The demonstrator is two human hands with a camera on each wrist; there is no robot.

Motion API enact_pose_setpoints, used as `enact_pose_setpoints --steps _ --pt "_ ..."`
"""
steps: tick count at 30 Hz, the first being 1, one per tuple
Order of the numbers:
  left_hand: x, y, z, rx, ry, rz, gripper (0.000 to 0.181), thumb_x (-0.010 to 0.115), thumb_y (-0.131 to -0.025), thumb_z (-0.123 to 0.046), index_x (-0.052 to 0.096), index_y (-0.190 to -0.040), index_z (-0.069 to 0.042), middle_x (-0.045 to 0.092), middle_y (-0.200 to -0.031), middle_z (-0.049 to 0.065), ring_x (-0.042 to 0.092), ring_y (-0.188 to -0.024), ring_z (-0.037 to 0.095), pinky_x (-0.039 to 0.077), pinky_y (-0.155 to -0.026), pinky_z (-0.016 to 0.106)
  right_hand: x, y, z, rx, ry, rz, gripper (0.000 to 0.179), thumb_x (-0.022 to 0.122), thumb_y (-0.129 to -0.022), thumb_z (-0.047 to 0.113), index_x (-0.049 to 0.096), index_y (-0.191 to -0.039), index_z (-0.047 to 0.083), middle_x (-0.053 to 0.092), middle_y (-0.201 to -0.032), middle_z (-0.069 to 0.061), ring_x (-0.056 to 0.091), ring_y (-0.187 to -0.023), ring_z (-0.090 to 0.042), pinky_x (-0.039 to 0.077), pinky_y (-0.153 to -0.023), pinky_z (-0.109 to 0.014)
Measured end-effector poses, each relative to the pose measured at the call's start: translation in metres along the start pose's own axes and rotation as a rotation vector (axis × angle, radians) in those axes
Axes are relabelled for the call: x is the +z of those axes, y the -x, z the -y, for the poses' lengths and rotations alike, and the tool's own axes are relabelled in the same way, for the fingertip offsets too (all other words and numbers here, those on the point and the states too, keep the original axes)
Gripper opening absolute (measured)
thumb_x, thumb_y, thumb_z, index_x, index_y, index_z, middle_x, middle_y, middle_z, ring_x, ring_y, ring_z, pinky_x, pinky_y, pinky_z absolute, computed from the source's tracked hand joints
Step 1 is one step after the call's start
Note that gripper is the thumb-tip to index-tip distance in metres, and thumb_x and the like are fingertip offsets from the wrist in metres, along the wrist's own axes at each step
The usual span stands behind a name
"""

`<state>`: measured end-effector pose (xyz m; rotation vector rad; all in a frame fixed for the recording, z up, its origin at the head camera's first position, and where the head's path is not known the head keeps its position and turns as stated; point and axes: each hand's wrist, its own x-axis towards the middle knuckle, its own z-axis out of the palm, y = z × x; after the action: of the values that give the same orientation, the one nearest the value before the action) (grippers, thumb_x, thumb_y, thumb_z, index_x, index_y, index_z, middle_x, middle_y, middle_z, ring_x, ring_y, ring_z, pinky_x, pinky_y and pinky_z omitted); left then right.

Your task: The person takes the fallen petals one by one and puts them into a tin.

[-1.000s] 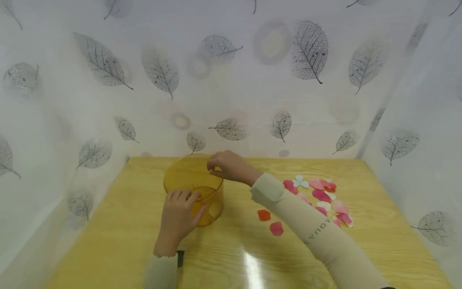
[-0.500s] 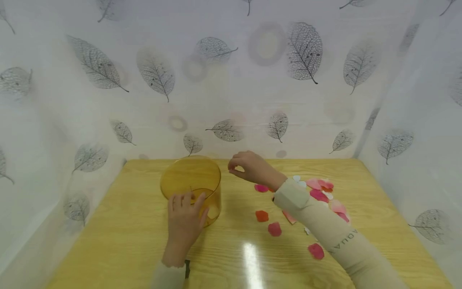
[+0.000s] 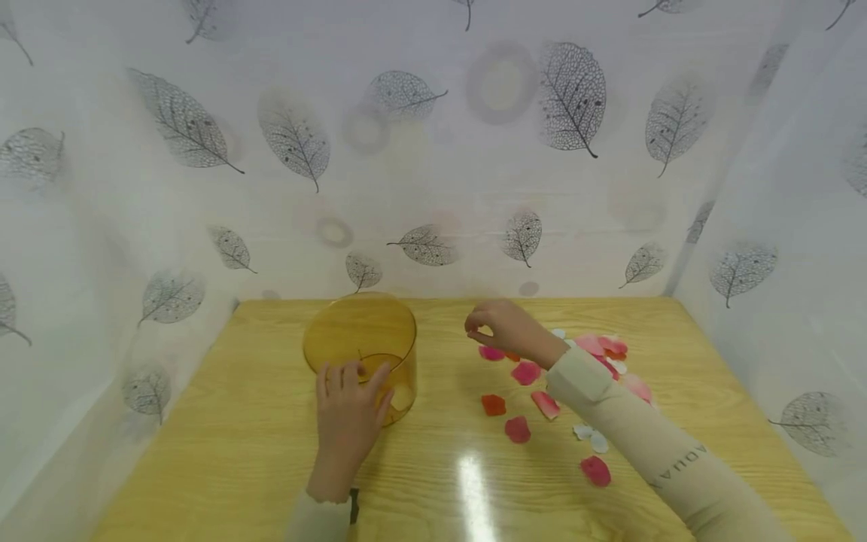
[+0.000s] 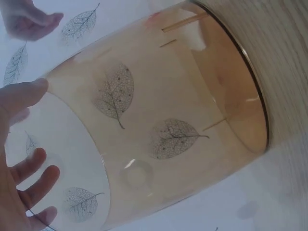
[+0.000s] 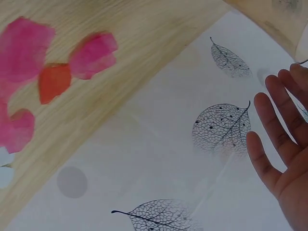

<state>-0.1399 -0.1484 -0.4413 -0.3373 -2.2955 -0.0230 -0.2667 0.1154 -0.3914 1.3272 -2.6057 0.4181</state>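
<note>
A see-through amber cylindrical container (image 3: 409, 361) stands on the left part of the table with its mouth up. My left hand (image 3: 348, 425) is at its near rim, fingers spread and loosely bent; in the left wrist view the thumb tip meets the rim. Right of the container, my right hand (image 3: 511, 327) hangs in the air over the table's back part with bent fingers. Nothing shows between those fingers (image 5: 276, 120) in the right wrist view. Closest beneath that hand lie a magenta petal (image 3: 491, 353) and a pink petal (image 3: 525, 373).
Several loose petals lie on the wooden table (image 3: 230, 421), among them an orange petal (image 3: 494, 405), a deep pink petal (image 3: 596, 470) and white petals (image 3: 599, 440). A bigger cluster of pink petals (image 3: 591, 345) is partly hidden by the right sleeve. Leaf-printed sheets (image 3: 433, 173) wall the table in.
My right hand has moved right from the container's rim to above the petals. The left hand has stayed at the near rim, and the container has hardly shifted.
</note>
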Motion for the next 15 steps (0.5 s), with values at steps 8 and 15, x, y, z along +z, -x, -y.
enact_pose_setpoints --steps 8,15 --pt "0.003 0.002 0.002 0.023 -0.005 0.003 0.053 0.082 -0.066 -0.033 0.053 -0.109 -0.024 0.052 -0.091 0.009 0.051 -0.082 0.028 0.043 -0.089 0.055 0.032 0.032 -0.007 -0.037 -0.003 0.202 0.014 0.072 -0.081 0.017 0.068 -0.090 0.008 0.068 -0.084 -0.003 0.063 -0.075 -0.016 0.052 -0.069 -0.028" --pt "0.001 0.001 0.002 0.017 -0.012 -0.013 0.048 0.084 -0.063 -0.035 0.054 -0.095 -0.016 0.053 -0.082 0.007 0.053 -0.079 0.028 0.043 -0.087 0.051 0.059 0.051 -0.005 0.093 -0.031 0.449 0.022 0.076 -0.076 0.027 0.067 -0.093 0.015 0.062 -0.085 0.005 0.057 -0.072 -0.008 0.049 -0.066 -0.023"
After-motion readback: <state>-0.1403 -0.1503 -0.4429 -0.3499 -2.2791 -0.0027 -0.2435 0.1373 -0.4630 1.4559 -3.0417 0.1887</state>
